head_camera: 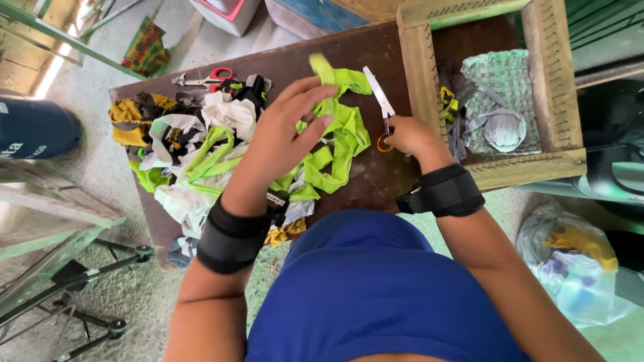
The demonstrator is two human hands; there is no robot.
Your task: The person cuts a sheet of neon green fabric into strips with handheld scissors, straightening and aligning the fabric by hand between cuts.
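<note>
Fabric scraps [194, 141] crowd the table's [376, 177] left; wooden frame [419, 67] blocks right.

A small craft workshop for weaving fabric scraps: beside a wooden frame loom [550, 87] holding a half-woven mat [506, 80], the dark wooden bench [376, 177] carries cut cloth strips [194, 144] and red-handled scissors [211, 78].

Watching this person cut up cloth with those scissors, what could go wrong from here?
The open scissors in the right hand point up close to the left hand, whose fingers grip the lime-green strip; a snip could nick a fingertip. The strip loops and tangles, so the blades might cut the wrong fold. The heap of scraps reaches the edge of the brown board, so pieces could slide onto the floor.
</note>
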